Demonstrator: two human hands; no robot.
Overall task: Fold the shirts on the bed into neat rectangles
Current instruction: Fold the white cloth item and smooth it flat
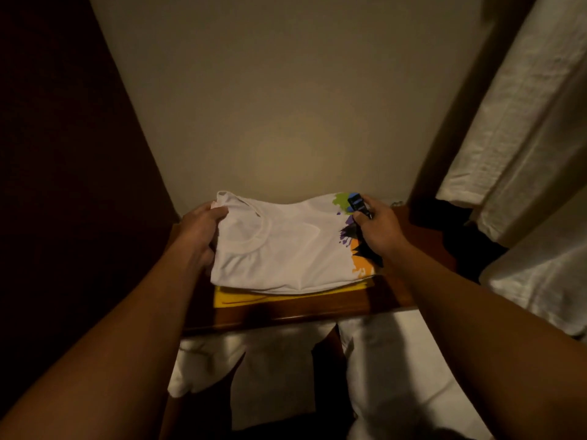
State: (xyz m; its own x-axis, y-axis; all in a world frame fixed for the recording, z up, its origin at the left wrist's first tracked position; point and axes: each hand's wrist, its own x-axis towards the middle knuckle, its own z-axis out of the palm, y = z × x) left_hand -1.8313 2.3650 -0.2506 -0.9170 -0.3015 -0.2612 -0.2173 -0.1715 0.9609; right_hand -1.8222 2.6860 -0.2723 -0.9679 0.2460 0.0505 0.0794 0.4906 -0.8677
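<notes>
A folded white shirt (286,246) with a green, purple, black and orange print on its right side lies on top of a folded yellow shirt (273,298). Both rest on a dark wooden shelf (286,315) against the wall. My left hand (198,231) grips the white shirt's left edge, thumb on top. My right hand (376,231) holds the shirt's right edge at the print, fingers curled round the cloth. The collar faces up near the left.
A beige wall (286,106) rises behind the shelf. Dark wood panelling (63,154) stands at the left. White curtains (524,138) hang at the right. White pillows (397,376) lie below the shelf's front edge.
</notes>
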